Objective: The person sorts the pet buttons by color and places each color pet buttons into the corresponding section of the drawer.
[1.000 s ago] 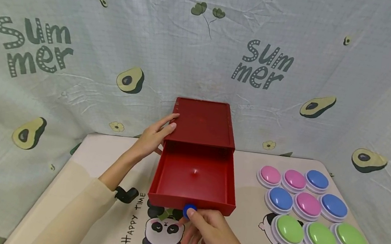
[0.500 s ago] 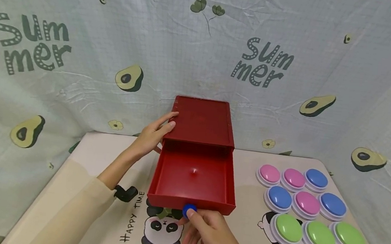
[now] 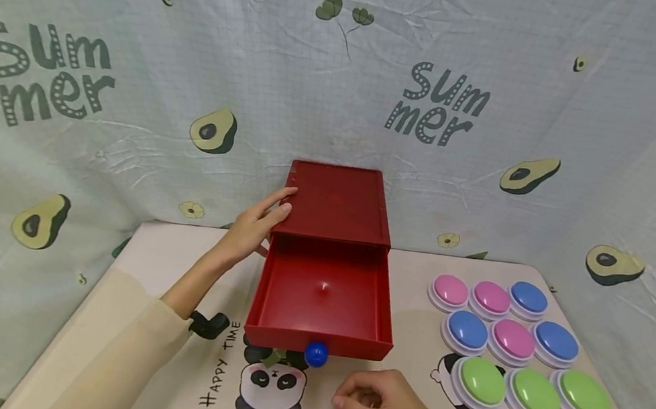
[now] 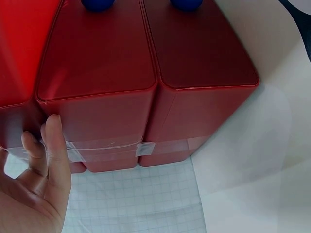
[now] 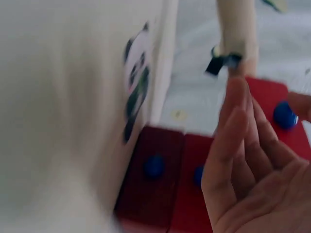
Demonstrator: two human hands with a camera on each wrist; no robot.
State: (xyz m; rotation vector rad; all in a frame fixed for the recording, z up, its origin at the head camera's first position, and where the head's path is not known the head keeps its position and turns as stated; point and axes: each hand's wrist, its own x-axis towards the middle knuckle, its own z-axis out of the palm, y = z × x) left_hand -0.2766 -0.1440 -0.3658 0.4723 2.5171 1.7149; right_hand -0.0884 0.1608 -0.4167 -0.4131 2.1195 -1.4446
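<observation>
Nearest, the right hand (image 3: pixel 387 403) was hanging over the table, fingers loosely bent and gripping nothing, just short of the blue knob (image 3: pixel 316 354) and apart from it. Beneath lay a panda print (image 3: pixel 272 387). The knob stood on the front of the red drawer (image 3: pixel 282 340), which was drawn well out of its cabinet (image 3: pixel 337 202), its floor in sight.

The step in hand looked like the opening of that drawer, with the pull itself apparently finished. A next move there would call for the right hand either to go in over the front wall or to meet the knob squarely and push, while the other hand braced the cabinet. The cabinet's top overhung the drawer's back end, so reaching in suited the front better.

To the right sat nine dome buttons, green (image 3: pixel 482 381), blue (image 3: pixel 468 330) and pink (image 3: pixel 513 339), well aside from the drawer's path. The left hand (image 3: pixel 249 228) rested against the cabinet's left side without grasping it, its forearm filling that approach. Two lower drawers (image 4: pixel 97 63) seemed closed, though the right wrist view was blurred. Farthest back hung a printed curtain (image 3: pixel 337 124).
</observation>
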